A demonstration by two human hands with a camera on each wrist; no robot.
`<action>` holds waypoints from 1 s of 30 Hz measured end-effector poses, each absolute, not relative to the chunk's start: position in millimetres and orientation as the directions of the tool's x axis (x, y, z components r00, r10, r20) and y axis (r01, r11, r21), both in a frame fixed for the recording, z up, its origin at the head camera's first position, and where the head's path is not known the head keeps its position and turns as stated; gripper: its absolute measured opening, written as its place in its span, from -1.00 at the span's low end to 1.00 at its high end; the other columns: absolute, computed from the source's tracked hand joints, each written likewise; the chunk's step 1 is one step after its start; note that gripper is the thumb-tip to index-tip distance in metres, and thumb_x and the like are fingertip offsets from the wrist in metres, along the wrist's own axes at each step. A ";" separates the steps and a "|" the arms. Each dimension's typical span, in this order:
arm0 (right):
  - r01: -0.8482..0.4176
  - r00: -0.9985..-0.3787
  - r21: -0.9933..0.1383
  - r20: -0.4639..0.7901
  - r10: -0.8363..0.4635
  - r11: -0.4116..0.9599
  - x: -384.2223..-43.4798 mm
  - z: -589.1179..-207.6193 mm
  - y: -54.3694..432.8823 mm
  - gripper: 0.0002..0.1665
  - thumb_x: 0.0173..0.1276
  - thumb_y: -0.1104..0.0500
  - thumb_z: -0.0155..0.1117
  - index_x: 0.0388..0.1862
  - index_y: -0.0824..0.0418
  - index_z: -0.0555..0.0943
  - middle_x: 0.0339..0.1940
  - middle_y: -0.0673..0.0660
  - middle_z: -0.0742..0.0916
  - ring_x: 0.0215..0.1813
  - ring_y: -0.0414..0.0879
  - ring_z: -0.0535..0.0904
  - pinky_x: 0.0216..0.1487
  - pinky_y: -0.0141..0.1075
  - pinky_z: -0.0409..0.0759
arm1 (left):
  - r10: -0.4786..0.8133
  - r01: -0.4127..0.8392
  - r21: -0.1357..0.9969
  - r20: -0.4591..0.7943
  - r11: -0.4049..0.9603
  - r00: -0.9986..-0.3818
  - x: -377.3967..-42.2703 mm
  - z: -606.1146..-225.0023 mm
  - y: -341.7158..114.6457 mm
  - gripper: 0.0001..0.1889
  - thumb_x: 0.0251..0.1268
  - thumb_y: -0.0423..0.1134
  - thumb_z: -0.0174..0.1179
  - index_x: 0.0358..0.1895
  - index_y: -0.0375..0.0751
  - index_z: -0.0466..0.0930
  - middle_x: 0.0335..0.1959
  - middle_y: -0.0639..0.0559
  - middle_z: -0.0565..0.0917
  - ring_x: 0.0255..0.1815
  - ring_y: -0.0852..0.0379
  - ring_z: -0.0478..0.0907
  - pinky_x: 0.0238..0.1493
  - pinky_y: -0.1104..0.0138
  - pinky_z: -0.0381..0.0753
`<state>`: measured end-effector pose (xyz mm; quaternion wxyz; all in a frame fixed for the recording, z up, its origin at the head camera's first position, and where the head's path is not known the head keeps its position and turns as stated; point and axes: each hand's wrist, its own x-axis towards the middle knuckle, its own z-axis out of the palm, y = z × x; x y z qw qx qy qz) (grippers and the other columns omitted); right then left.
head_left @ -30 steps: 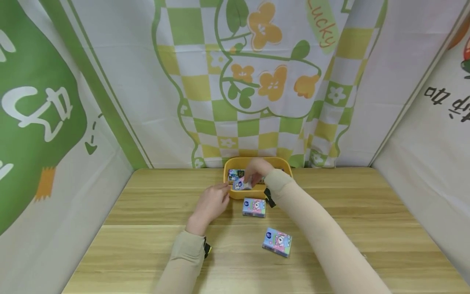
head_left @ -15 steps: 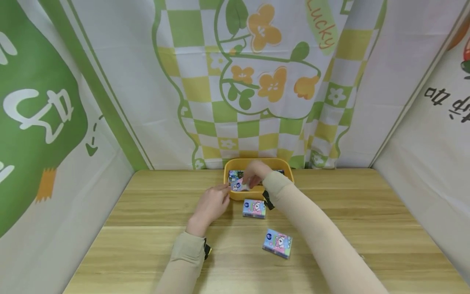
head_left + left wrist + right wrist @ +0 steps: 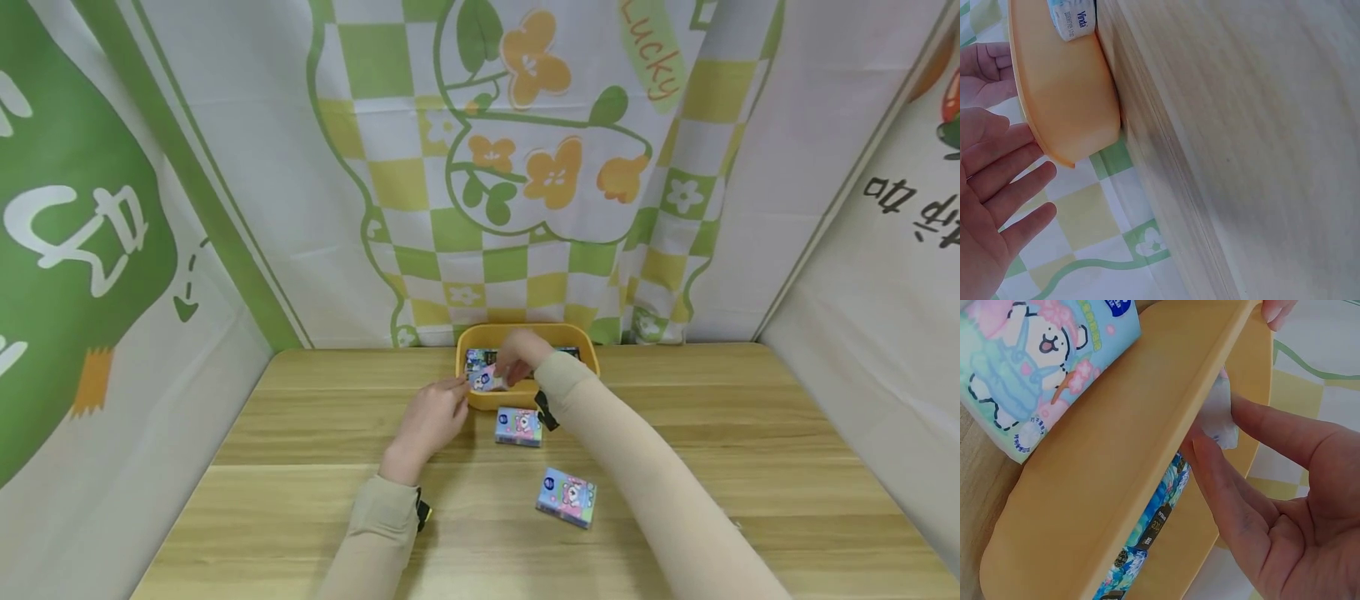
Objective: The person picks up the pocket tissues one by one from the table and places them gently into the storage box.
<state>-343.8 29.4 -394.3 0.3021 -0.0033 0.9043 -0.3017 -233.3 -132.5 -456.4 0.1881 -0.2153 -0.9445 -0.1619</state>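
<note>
Inside the yellow bin [image 3: 525, 399], my right hand [image 3: 523, 357] pinches a pink-and-blue tissue pack [image 3: 483, 379] near the front left corner. In the right wrist view, thumb and fingers grip the pack's pale end [image 3: 1219, 415], while the bin wall hides the rest. My left hand [image 3: 433, 415] touches the bin's left front corner with its fingers fairly straight, as the left wrist view [image 3: 997, 181] also shows. Blue-green patterned packs [image 3: 1163, 503] lie in the bin behind the held one.
A similar tissue pack [image 3: 518, 427] lies on the wooden table [image 3: 300, 500] just in front of the bin. Another pack [image 3: 567, 497] is nearer the person, left of the right forearm. A checkered curtain [image 3: 480, 275] hangs right behind the bin.
My right hand has moved slightly left with the tissue pack, which sits closer to the bin's left front corner. The left hand has stayed at the corner.
</note>
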 end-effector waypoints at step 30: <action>0.203 -0.753 -0.466 -0.637 -0.167 0.861 -354.9 -391.9 25.2 -0.65 0.29 0.27 0.25 0.01 0.43 0.60 -0.17 0.29 0.76 -0.12 0.02 0.72 0.02 -0.25 0.67 | 0.349 0.472 0.220 0.431 0.854 -0.832 -234.2 -457.9 -133.3 -0.70 0.25 -0.34 0.12 0.01 -0.32 0.64 0.08 -0.18 0.64 0.09 -0.09 0.60 0.16 0.10 0.58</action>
